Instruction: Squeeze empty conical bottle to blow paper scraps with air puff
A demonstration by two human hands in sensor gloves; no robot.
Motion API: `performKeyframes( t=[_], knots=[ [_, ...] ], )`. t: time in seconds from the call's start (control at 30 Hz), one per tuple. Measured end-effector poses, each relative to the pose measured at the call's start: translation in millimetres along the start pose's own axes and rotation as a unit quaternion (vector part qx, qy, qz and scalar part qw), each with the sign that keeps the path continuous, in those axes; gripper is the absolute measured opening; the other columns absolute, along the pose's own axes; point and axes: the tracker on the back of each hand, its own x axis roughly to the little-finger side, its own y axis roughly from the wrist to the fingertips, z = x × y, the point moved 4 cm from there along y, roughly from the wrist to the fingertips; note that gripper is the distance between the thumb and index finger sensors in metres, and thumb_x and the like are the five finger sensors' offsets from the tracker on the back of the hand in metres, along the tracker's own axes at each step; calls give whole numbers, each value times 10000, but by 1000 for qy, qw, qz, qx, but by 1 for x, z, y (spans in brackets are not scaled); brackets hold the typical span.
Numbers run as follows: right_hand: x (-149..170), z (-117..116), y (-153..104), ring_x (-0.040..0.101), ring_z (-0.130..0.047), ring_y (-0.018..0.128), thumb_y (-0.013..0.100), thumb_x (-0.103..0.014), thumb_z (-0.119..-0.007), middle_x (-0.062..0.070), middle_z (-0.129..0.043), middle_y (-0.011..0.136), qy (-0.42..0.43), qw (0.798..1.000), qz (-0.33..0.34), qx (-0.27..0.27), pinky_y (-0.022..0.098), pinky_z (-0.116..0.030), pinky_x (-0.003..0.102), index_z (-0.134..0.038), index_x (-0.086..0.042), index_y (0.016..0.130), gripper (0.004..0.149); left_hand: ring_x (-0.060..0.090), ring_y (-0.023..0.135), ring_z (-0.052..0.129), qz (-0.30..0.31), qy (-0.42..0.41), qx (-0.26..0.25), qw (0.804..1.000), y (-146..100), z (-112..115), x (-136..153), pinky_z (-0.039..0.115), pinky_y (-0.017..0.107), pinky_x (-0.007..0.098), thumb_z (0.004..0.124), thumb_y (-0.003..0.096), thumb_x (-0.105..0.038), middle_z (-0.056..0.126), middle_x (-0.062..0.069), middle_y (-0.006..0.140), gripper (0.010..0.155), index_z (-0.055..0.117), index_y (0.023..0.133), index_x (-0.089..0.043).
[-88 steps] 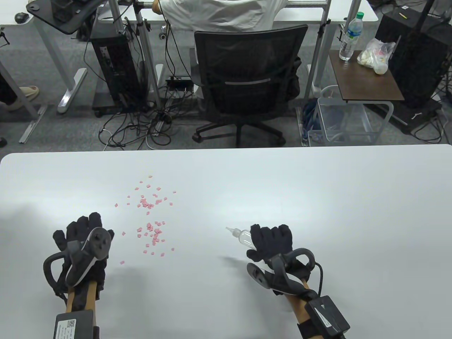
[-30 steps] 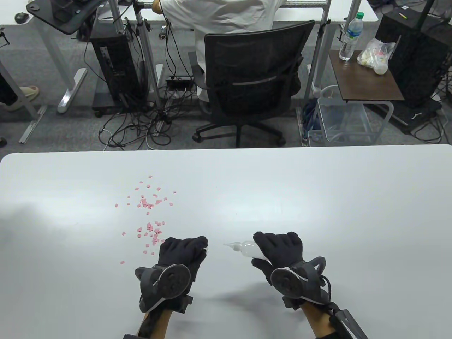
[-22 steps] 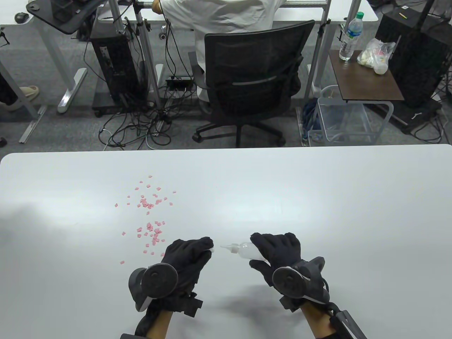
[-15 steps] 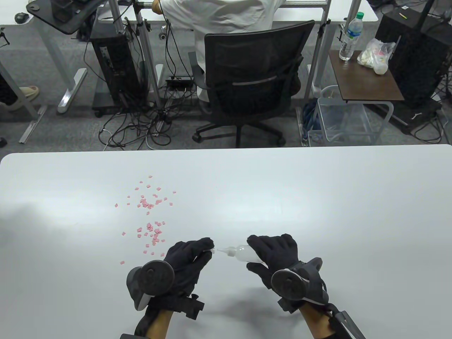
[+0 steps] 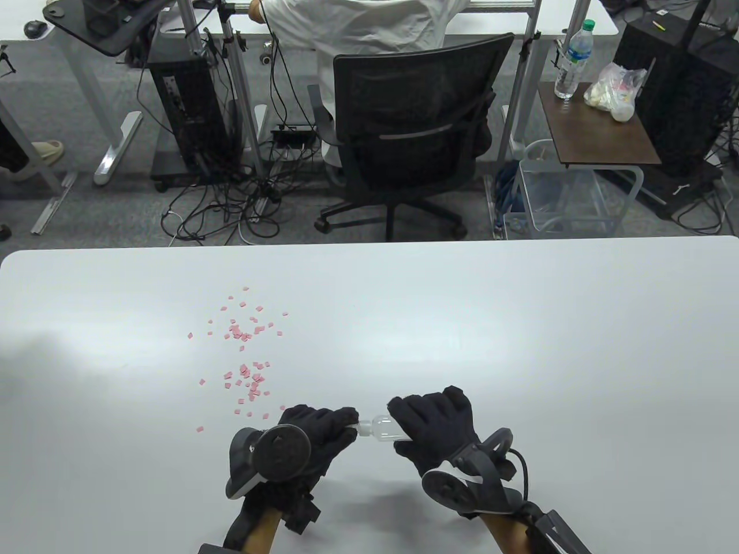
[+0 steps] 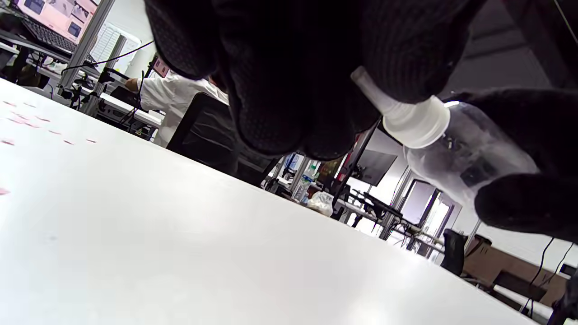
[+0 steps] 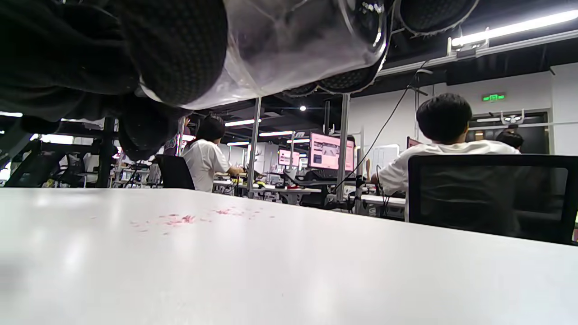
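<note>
The white table (image 5: 462, 323) spans the whole near field; both of your hands work above its near edge, a little left of centre.

Your right hand (image 5: 436, 424) wraps the body of the clear conical bottle (image 5: 381, 428), which lies roughly level above the table with its nozzle pointing left. In the right wrist view the gloved fingers (image 7: 176, 54) curl around the transparent wall of the bottle (image 7: 298, 45), held clear of the tabletop (image 7: 289, 271).

Your left hand (image 5: 320, 433) sits just left of the bottle, fingers closed around its nozzle end. In the left wrist view the left fingertips (image 6: 406, 49) pinch the thin tip of the white nozzle (image 6: 397, 115), while the bottle's clear body (image 6: 465, 158) runs off to the right into the grip of your right hand (image 6: 524, 198). Whether a cap sits over the tip inside that pinch cannot be told.

The pink paper scraps (image 5: 245, 358) lie scattered on the table to the far left of both hands, in two loose clusters, one farther than the other. The nearest scraps lie just beside your left hand; the bottle is apart from them, with the left hand between.
</note>
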Motion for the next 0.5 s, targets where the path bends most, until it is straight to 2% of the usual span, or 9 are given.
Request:
performKeyframes(
  t=[0.1, 0.13, 0.2, 0.3, 0.4, 0.5],
  knots=[
    [8, -7, 3, 393, -869, 831, 475, -423, -856, 149, -848, 976, 47, 998, -23, -46, 681, -581, 722, -717, -139, 1073, 676, 209, 757, 1032, 18, 40, -52, 998, -4, -3, -7, 610, 772, 534, 914, 478, -386, 1009, -1, 851, 474, 875, 931, -251],
    [15, -12, 3, 401, -862, 833, 482, -419, -852, 158, -839, 981, 103, 991, -43, -74, 683, -567, 729, -708, -130, 1079, 678, 199, 776, 1029, 29, 56, -70, 996, -5, -4, -11, 604, 776, 535, 937, 465, -375, 1002, -15, 864, 480, 870, 929, -271],
    [24, -15, 1, 411, -856, 834, 480, -409, -862, 166, -839, 981, 152, 983, -62, -78, 680, -561, 735, -714, -127, 1077, 677, 190, 791, 1024, 38, 68, -92, 993, -7, -5, -16, 604, 778, 531, 954, 459, -375, 994, -32, 877, 483, 867, 925, -285],
    [28, -15, -1, 406, -849, 849, 474, -406, -870, 152, -834, 991, 137, 986, -53, -81, 683, -557, 737, -714, -146, 1076, 674, 201, 790, 1031, 41, 51, -74, 995, -5, -1, -20, 607, 776, 531, 889, 488, -417, 1001, -24, 874, 447, 876, 912, -277],
    [25, -16, 0, 407, -852, 843, 467, -403, -878, 154, -840, 985, 121, 988, -43, -91, 685, -561, 734, -724, -147, 1071, 674, 193, 776, 1053, 44, 66, -56, 995, -3, 3, -21, 623, 772, 516, 929, 465, -393, 1018, -33, 861, 436, 892, 884, -279],
    [26, -21, 1, 403, -864, 832, 470, -409, -872, 154, -851, 977, 150, 981, -49, -114, 681, -572, 731, -730, -141, 1069, 672, 187, 776, 1051, 65, 73, -69, 993, -6, 0, -22, 625, 773, 512, 980, 434, -362, 1019, -46, 851, 440, 898, 861, -292]
  ],
)
